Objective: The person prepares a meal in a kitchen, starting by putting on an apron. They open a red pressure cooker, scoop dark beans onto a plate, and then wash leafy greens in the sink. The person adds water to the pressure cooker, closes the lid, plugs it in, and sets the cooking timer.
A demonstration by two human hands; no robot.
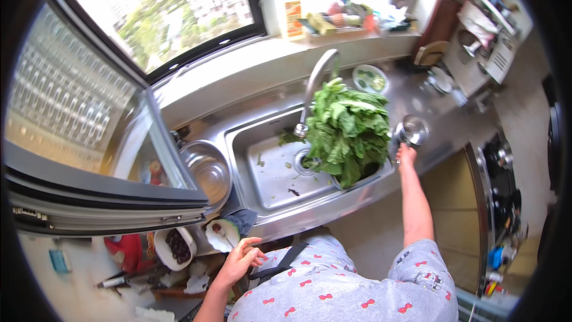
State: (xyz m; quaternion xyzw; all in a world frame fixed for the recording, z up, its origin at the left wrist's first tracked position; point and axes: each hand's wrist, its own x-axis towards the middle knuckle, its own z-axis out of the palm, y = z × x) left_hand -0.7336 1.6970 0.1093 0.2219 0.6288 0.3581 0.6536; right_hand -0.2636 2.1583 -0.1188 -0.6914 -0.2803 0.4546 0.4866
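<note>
My right hand (405, 156) grips the handle of a small shiny metal pot (415, 128) on the steel counter, to the right of the sink. Just left of the pot, a large heap of leafy greens (348, 129) rises over the right end of the stainless steel sink (268, 170). A container under the leaves is mostly hidden. The curved faucet (316, 76) arches beside the heap. In front of my body, my left hand (241, 259) holds nothing, its fingers loosely bent and apart. Close to it is a white bowl (225, 238) with a utensil and some dark scraps.
Left of the sink stands a large metal basin (208, 174), partly under the opened window sash (111, 188). A white container of dark round fruit (178, 250) is further left. Behind the greens sits a bowl of cut vegetables (371, 79). A stove (500, 179) lies right.
</note>
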